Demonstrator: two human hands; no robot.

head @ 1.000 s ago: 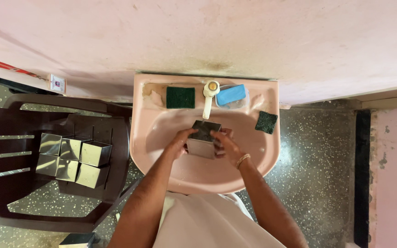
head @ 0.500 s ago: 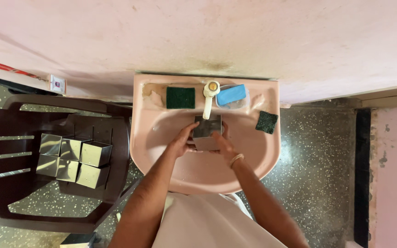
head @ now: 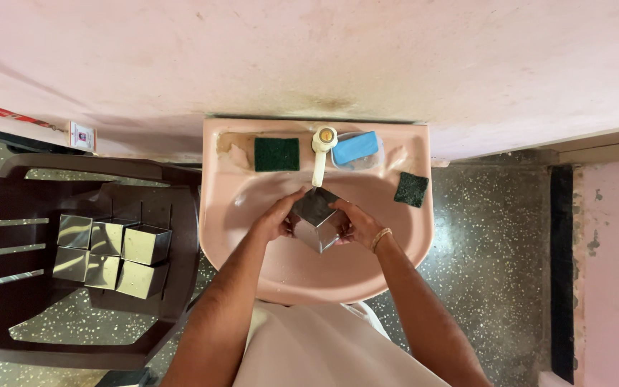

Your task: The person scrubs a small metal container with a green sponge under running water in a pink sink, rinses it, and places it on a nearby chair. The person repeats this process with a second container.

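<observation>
Both hands hold one shiny square steel container [head: 316, 218] over the bowl of a pink washbasin [head: 395, 254]. My left hand [head: 277, 216] grips its left side and my right hand [head: 353, 223] grips its right side. The container sits tilted, one corner up, right under the spout of the white tap [head: 321, 153]. I cannot tell whether water is running.
On the basin ledge lie a dark green scrub pad [head: 276, 153], a blue soap bar [head: 354, 147] and a second scrub pad [head: 411, 189]. A dark brown plastic chair [head: 170, 290] at left carries several steel square containers [head: 112, 256]. Speckled floor surrounds the basin.
The container has moved up from the middle of the bowl to just under the tap, and it has been turned so a corner faces up.
</observation>
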